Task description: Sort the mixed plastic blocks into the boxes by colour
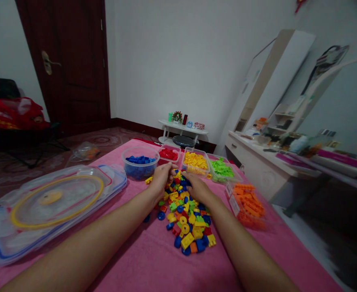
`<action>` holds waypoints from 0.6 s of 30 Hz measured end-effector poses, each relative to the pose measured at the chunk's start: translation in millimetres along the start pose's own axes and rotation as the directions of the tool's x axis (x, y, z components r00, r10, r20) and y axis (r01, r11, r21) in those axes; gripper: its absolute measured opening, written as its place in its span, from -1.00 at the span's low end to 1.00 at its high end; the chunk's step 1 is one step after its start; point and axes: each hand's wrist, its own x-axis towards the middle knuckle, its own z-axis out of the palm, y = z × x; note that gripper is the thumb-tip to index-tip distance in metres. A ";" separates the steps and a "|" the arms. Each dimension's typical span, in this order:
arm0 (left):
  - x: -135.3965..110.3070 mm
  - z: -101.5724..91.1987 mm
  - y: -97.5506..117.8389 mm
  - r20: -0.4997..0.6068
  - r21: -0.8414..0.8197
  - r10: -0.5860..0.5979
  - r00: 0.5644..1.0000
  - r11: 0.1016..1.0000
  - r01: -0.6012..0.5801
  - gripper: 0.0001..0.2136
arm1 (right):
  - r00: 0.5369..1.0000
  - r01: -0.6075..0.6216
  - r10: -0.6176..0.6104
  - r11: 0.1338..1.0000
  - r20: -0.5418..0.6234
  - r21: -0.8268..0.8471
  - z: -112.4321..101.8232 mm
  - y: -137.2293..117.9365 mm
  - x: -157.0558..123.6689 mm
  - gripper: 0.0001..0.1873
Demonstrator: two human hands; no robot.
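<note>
A heap of mixed toy building bricks point(184, 219) in yellow, blue, green, red and orange lies on a pink cloth point(154, 251). My left hand point(162, 178) is at the heap's far left side, its fingers curled together at the tips; whatever they hold is hidden. Across from it, my right hand point(198, 187) rests at the far right edge of the heap. Its thumb and fingers are apart over blue bricks, with nothing visibly gripped. A few loose bricks lie beside my left wrist.
Behind the heap stand a round tub of blue bricks point(140, 170) and boxes of red bricks point(168, 154), yellow bricks point(195, 161) and green bricks point(222, 167). An orange-brick box point(248, 205) sits right. Stacked plastic lids point(56, 202) lie left.
</note>
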 end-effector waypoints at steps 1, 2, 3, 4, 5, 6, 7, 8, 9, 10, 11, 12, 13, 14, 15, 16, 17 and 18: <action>-0.1 -0.3 -0.3 0.000 0.003 -0.006 1.000 1.000 0.006 -0.76 | 0.999 -0.034 0.034 0.999 0.007 -0.005 2.8 -0.7 -1.6 -0.32; -0.1 -0.8 -0.8 -0.003 0.007 -0.012 1.000 1.000 0.012 -0.75 | 0.998 -0.068 0.068 0.998 0.000 -0.004 3.1 -1.6 -2.9 -0.40; 0.0 -1.2 -1.6 -0.003 0.013 -0.013 1.000 1.000 0.013 -0.75 | 0.996 -0.092 0.092 0.996 -0.012 0.006 1.4 -2.8 -4.0 -0.49; 0.1 -1.7 -2.5 -0.002 0.021 -0.011 1.000 1.000 0.011 -0.75 | 0.994 -0.102 0.103 0.994 -0.028 0.027 -1.4 -4.0 -4.9 -0.58; 0.3 -2.2 -3.7 0.001 0.031 -0.008 1.000 0.999 0.008 -0.75 | 0.993 -0.104 0.107 0.993 -0.049 0.057 -4.8 -5.1 -5.7 -0.65; 0.5 -2.6 -4.9 0.007 0.044 -0.005 1.000 0.999 0.004 -0.75 | 0.992 -0.098 0.105 0.991 -0.070 0.092 -8.1 -5.9 -6.4 -0.68; 0.8 -2.9 -6.2 0.015 0.059 -0.002 1.000 0.998 0.001 -0.75 | 0.991 -0.088 0.099 0.989 -0.090 0.123 -10.9 -6.1 -7.0 -0.67; 1.2 -3.1 -7.4 0.023 0.077 0.000 1.000 0.997 -0.002 -0.75 | 0.989 -0.082 0.098 0.986 -0.108 0.144 -12.8 -5.5 -7.6 -0.65; 1.8 -3.2 -8.6 0.030 0.099 0.002 1.000 0.995 -0.005 -0.74 | 0.987 -0.085 0.104 0.984 -0.122 0.154 -14.0 -4.3 -8.2 -0.62; 2.5 -3.2 -9.7 0.038 0.122 0.007 0.999 0.993 -0.011 -0.74 | 0.985 -0.095 0.116 0.983 -0.130 0.156 -14.5 -2.4 -8.6 -0.59; 3.3 -3.2 -10.7 0.047 0.146 0.014 0.999 0.989 -0.021 -0.73 | 0.982 -0.108 0.130 0.981 -0.137 0.158 -14.9 -0.1 -8.9 -0.56; 4.1 -3.1 -11.6 0.059 0.171 0.023 0.998 0.985 -0.033 -0.72 | 0.979 -0.121 0.145 0.979 -0.146 0.163 -15.3 2.1 -8.9 -0.55; 4.8 -2.9 -12.3 0.074 0.197 0.036 0.997 0.979 -0.050 -0.72 | 0.973 -0.132 0.161 0.975 -0.163 0.177 -16.2 4.1 -8.8 -0.55; 5.2 -2.6 -12.9 0.093 0.223 0.055 0.994 0.972 -0.075 -0.72 | 0.967 -0.136 0.174 0.970 -0.185 0.204 -17.9 5.3 -8.4 -0.58; 5.1 -2.0 -13.1 0.114 0.246 0.076 0.991 0.964 -0.102 -0.71 | 0.960 -0.133 0.186 0.960 -0.208 0.245 -20.3 5.4 -7.9 -0.62; 4.4 -1.1 -13.1 0.135 0.263 0.091 0.987 0.957 -0.125 -0.72 | 0.952 -0.126 0.200 0.947 -0.233 0.295 -23.4 4.3 -7.4 -0.66; 3.1 0.0 -12.5 0.154 0.271 0.092 0.984 0.954 -0.131 -0.73 | 0.943 -0.113 0.212 0.930 -0.256 0.350 -27.1 1.7 -6.9 -0.68; 1.2 1.4 -11.4 0.173 0.262 0.071 0.982 0.958 -0.115 -0.73 | 0.936 -0.091 0.217 0.910 -0.278 0.404 -31.0 -2.4 -6.6 -0.69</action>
